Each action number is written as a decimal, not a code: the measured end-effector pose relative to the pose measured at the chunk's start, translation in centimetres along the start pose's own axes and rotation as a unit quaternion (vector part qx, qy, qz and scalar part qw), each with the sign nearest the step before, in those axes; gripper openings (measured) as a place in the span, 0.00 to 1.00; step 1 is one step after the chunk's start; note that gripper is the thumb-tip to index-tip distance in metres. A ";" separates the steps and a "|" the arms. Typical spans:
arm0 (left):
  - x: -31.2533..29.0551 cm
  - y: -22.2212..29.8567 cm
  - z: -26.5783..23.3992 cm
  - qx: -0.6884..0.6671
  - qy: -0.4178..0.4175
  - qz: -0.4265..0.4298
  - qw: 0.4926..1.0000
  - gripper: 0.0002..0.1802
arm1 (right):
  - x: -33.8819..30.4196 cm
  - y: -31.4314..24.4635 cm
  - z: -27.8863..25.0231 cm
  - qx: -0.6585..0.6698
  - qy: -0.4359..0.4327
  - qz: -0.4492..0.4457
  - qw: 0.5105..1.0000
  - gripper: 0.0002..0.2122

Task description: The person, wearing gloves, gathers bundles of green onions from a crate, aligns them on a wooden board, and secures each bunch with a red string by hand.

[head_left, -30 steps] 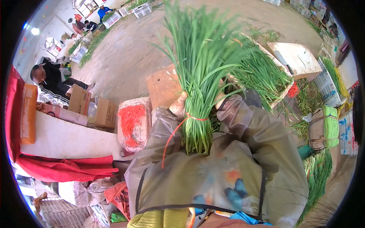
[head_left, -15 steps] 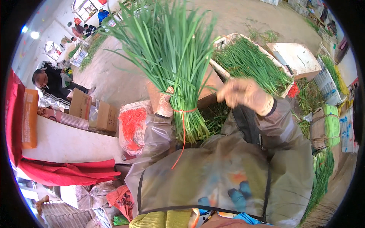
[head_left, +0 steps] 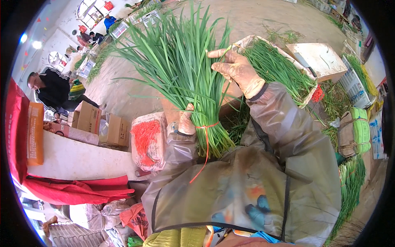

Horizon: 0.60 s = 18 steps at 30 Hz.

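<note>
While the left hand [head_left: 187, 120] is closed around a bundle of long green leaves [head_left: 193, 78] just above its red tie [head_left: 207, 125], the right hand [head_left: 240, 73] is open at the right edge of the fanned tops.
The bundle stands upright, splayed to the left, in front of the smock [head_left: 247, 177]; whether its stem ends [head_left: 216, 144] rest on anything, I cannot tell, nor whether the right hand's fingers [head_left: 222, 68] pinch a leaf. With one hand in the grip, a loosened hold could let the bundle tip, its wide tops pulling it over. A hard tug at the outer leaves might crease or tear them, and the tie's long tail, hanging before the smock, could snag and drag the loop down the stems.
</note>
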<state>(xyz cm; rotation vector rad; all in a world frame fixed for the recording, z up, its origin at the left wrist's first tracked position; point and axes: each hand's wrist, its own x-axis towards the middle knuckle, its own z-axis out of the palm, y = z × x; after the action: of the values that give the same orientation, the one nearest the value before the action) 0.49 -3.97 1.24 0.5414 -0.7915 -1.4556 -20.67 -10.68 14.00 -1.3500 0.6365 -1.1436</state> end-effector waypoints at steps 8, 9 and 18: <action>-0.2 -1.1 0.7 -0.016 0.026 -0.003 1.000 0.21 | 1.4 2.6 -1.1 -0.031 0.017 0.044 0.998 0.10; -0.2 -1.3 0.5 -0.015 0.029 -0.015 0.999 0.21 | 1.4 3.3 -1.1 -0.032 0.019 0.045 0.998 0.10; -1.7 -1.0 -1.2 0.006 -0.009 -0.034 0.999 0.21 | -2.0 3.2 1.7 -0.255 0.051 -0.208 0.943 0.10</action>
<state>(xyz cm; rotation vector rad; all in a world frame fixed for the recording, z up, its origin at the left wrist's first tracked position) 0.78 -2.50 -0.51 0.5701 -0.8044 -1.5208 -19.04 -8.69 10.75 -1.9417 0.7799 -1.4537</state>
